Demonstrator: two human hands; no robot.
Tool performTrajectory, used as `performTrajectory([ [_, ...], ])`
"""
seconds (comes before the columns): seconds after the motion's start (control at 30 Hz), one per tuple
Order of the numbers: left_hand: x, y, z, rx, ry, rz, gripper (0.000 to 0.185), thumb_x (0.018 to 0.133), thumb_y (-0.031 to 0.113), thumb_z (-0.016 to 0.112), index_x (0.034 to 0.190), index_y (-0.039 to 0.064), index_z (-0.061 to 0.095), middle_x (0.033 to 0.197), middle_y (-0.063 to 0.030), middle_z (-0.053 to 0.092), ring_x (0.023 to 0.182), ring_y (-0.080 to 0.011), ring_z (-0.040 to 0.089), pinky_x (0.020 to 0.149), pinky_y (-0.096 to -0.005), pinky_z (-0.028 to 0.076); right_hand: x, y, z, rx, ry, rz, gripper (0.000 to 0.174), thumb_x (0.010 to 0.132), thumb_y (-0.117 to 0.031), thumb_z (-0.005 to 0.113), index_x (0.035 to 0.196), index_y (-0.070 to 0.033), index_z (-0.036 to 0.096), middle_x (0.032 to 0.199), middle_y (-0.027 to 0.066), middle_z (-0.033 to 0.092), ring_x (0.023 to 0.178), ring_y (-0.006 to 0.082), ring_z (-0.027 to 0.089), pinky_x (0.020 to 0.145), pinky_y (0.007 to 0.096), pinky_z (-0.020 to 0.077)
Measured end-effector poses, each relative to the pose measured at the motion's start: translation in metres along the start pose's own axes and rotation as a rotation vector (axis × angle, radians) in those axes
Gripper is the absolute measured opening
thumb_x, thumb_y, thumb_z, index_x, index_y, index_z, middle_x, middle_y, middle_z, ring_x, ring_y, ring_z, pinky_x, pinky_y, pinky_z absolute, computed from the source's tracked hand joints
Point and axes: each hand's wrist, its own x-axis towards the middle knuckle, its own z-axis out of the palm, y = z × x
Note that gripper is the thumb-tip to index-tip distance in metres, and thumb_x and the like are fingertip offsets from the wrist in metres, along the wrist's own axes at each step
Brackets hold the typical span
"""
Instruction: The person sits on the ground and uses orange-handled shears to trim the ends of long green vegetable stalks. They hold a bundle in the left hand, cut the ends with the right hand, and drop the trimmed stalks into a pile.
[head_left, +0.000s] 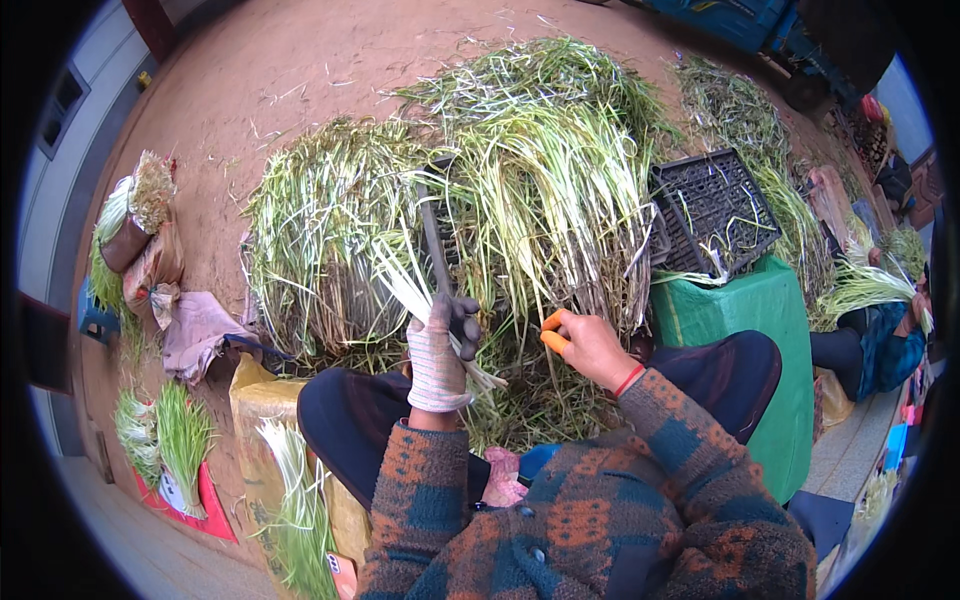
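Note:
My left hand (442, 352) wears a striped knit glove with dark fingertips. It is closed around a small bunch of white-stemmed chive-like stalks (401, 277), whose tops lean up and to the left. My right hand (592, 346) has orange covers on the thumb and a finger. Those two fingertips pinch a thin brownish stalk (553, 367) at the front of the large heap. That heap of long green-and-white stalks (555, 202) lies directly before me, its brown, dirty ends towards my lap. Another heap (330, 240) lies to its left.
A black plastic crate (720, 210) rests beside a green wrapped block (735, 360) at my right. On a yellow-wrapped block (255, 420) to my left lie cleaned stalks (296, 487) and a phone (342, 574). Filled sacks (154, 270) stand far left; another person (885, 337) sits far right.

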Motion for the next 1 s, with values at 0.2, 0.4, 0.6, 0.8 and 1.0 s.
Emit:
performTrajectory([
  [0.2,0.0,-0.001,-0.003,0.027,0.008,0.001,0.028,0.102,0.03,0.055,0.084,0.009,0.053,0.087,-0.0111,0.067,0.051,-0.0086,0.052,0.04,-0.0195,0.036,0.015,-0.004,0.032,0.056,-0.008,0.022,0.028,0.092,-0.029,0.066,0.102,-0.004,0.07,0.08,0.0162,0.071,0.075,0.0335,0.069,0.07,0.0438,0.0537],
  [0.4,0.0,-0.004,0.0,0.03,0.016,-0.01,0.025,0.101,0.027,0.055,0.084,0.009,0.053,0.088,-0.0113,0.067,0.051,-0.0087,0.053,0.039,-0.0196,0.035,0.038,0.009,0.074,-0.149,0.059,0.106,0.032,0.089,-0.034,0.07,0.102,-0.005,0.07,0.078,0.0185,0.07,0.078,0.0382,0.069,0.072,0.0471,0.0536],
  [0.6,-0.001,-0.004,-0.001,0.03,0.021,-0.01,0.024,0.101,0.026,0.054,0.084,0.01,0.051,0.088,-0.0119,0.066,0.05,-0.0091,0.05,0.038,-0.0197,0.033,0.033,0.0,0.052,0.125,-0.008,0.115,0.023,0.089,-0.026,0.072,0.094,-0.005,0.066,0.077,0.0111,0.07,0.064,0.0248,0.068,0.061,0.0359,0.0528],
  [0.8,0.003,-0.019,-0.004,-0.054,0.027,-0.106,0.029,0.102,0.032,0.054,0.086,0.008,0.053,0.086,-0.0102,0.066,0.05,-0.0089,0.052,0.039,-0.0195,0.036,0.01,-0.014,-0.002,0.755,-0.446,0.099,0.016,0.096,-0.02,0.067,0.1,-0.005,0.062,0.079,-0.0011,0.063,0.06,0.0063,0.06,0.052,0.0204,0.0461],
  [1.0,0.0,-0.033,0.001,0.119,-0.014,-0.232,0.023,0.097,0.029,0.062,0.095,0.006,0.06,0.088,-0.0091,0.068,0.05,-0.0077,0.052,0.037,-0.0186,0.03,-0.004,-0.027,-0.009,0.724,-0.437,0.079,0.016,0.095,-0.019,0.068,0.098,-0.004,0.064,0.077,0.0009,0.065,0.063,0.008,0.061,0.055,0.0242,0.0493],
])
